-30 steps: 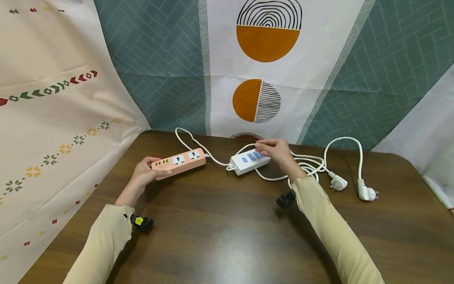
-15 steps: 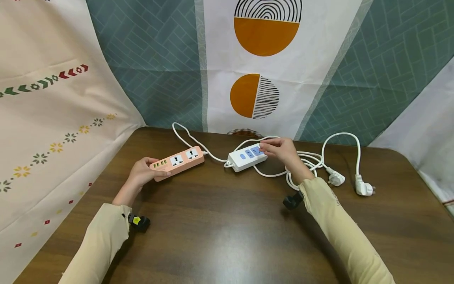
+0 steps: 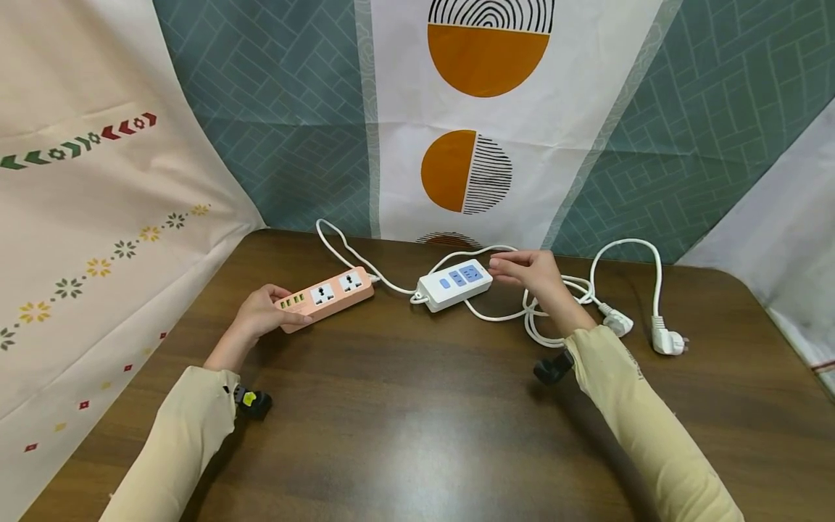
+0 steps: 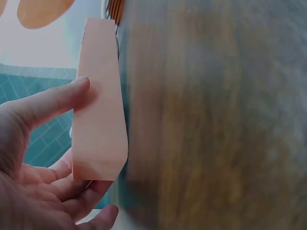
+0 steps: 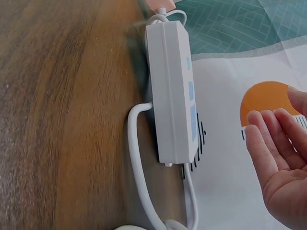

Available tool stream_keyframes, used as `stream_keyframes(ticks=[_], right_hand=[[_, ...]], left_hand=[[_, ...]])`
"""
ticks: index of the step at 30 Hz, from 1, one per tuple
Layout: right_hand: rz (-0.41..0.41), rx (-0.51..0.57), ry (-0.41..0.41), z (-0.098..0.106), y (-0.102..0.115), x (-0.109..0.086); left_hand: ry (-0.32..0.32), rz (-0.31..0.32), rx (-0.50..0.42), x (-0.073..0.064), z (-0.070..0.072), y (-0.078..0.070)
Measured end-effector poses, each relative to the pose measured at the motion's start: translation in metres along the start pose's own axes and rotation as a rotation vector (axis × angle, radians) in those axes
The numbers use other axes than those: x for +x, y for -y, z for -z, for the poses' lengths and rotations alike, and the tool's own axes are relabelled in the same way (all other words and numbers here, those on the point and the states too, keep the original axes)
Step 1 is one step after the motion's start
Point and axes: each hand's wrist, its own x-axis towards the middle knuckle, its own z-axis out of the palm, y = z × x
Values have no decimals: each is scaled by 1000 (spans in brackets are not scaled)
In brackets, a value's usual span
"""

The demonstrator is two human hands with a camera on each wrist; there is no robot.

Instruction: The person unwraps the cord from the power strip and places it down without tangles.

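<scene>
A pink power strip (image 3: 329,299) with two white sockets lies at the left of the table in the head view. My left hand (image 3: 258,313) grips its left end. From the left wrist view, the thumb presses one side of the pink power strip (image 4: 100,129) while the other fingers reach behind it. Right of it lies a white power strip (image 3: 454,286) with blue sockets. My right hand (image 3: 536,274) hovers just off its right end, holding nothing. The right wrist view shows a gap between that hand (image 5: 284,177) and the white power strip (image 5: 167,91).
White cables loop behind and between the strips, with a coil partly under my right forearm. Two white plugs, a nearer one (image 3: 668,339) and another (image 3: 616,320) beside the sleeve, lie at the right. A patterned cloth (image 3: 287,109) hangs behind the wooden table (image 3: 404,406).
My right hand has come off the right end of the white power strip and shifted rightward. The left hand keeps its grip on the pink one. The head view has tilted slightly.
</scene>
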Motion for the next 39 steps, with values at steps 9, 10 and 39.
stream_keyframes(ticks=[9, 10, 39], right_hand=[[32, 7, 11, 13, -1, -6], [39, 5, 10, 15, -1, -7], [156, -509, -128, 65, 9, -47]], left_hand=[[71, -48, 97, 4, -4, -5], [72, -53, 97, 4, -5, -6], [-258, -423, 269, -23, -13, -51]])
